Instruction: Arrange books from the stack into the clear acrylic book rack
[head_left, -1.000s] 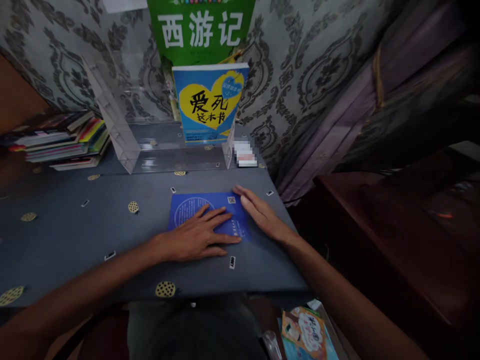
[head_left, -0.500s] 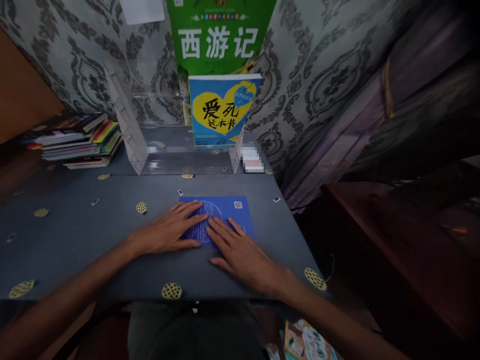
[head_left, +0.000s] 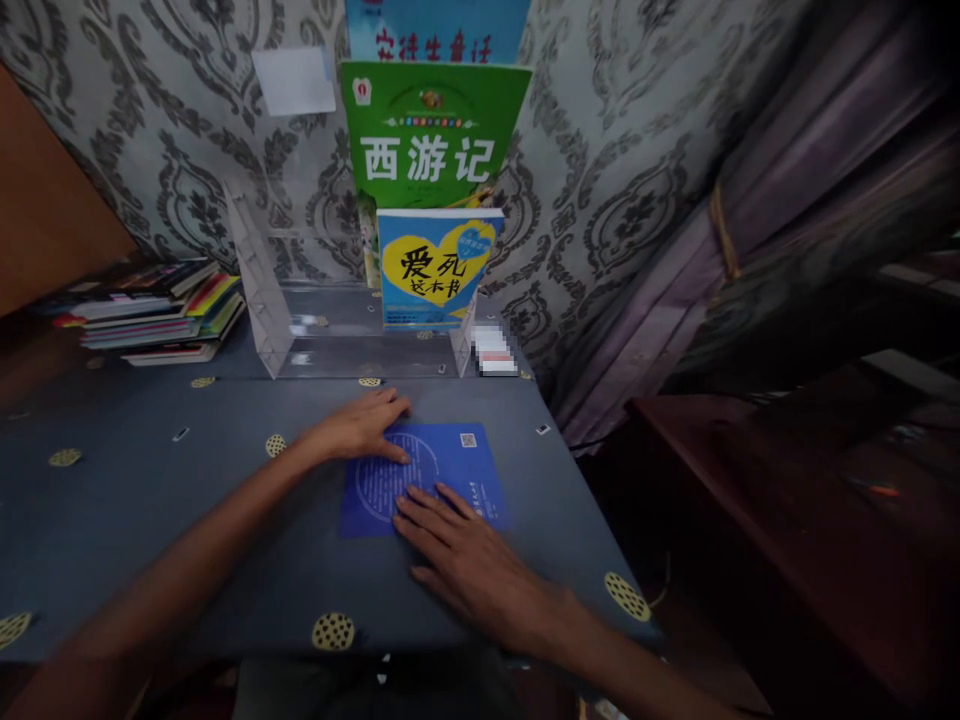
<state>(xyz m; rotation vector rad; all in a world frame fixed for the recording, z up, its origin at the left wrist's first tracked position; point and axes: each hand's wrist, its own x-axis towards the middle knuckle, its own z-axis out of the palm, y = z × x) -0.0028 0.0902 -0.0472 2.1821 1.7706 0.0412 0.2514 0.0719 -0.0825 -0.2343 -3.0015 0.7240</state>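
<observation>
A blue book [head_left: 450, 465] with a ring of white print and a QR code lies face down or flat on the dark blue tablecloth [head_left: 247, 530]. My right hand [head_left: 457, 545] rests on its lower right part, fingers stretched out. At the book's upper left corner is my left hand [head_left: 367, 428], its fingers extended toward the far side and its thumb over the cover; whether the palm touches it I cannot tell. Neither hand grips anything. Part of the book's lower edge is hidden by my right hand.
Behind the book stands a clear acrylic rack [head_left: 259, 290] with a blue-and-yellow book [head_left: 431, 270], a green book [head_left: 435, 130] and a light blue book [head_left: 442, 30]. Stacked books [head_left: 165, 310] sit at left. A pixelated item [head_left: 495, 348] lies right of the rack; dark red furniture [head_left: 720, 480] stands beyond.
My left hand has shifted from the cover's left middle toward its far left corner. My right hand stays on the cover's near part. The view has tilted up, showing more of the rack's books.
</observation>
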